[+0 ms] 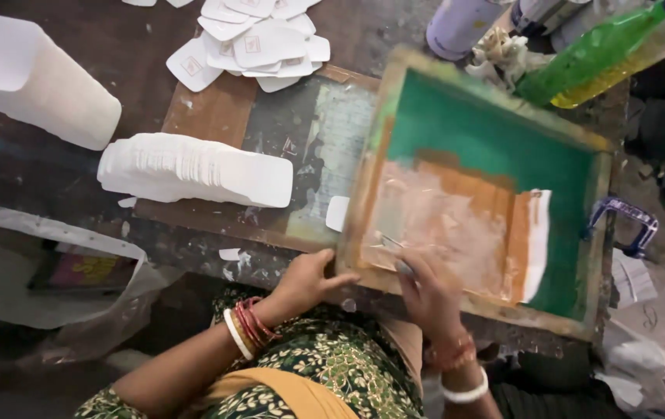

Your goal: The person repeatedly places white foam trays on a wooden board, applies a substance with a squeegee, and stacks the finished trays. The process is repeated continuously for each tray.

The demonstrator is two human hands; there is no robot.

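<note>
A wooden screen-printing frame (363, 178) with green mesh lies tilted on the worktable. My left hand (310, 278) grips the frame's near left corner. Blurred by motion, my right hand (425, 291) rests inside the frame at the near edge, closed on a thin tool (394, 252) I cannot identify. Orange-brown ink covers the mesh middle, and a white squeegee strip (538, 240) lies at the ink's right end. A small white card (337, 212) peeks out under the frame's left side.
A thick stack of white cards (193, 167) lies left of the frame, with printed cards (259, 43) spread at the far edge. Bottles (604, 50) stand at the far right. A white container (30, 74) sits far left, a plastic bag (61, 271) lower left.
</note>
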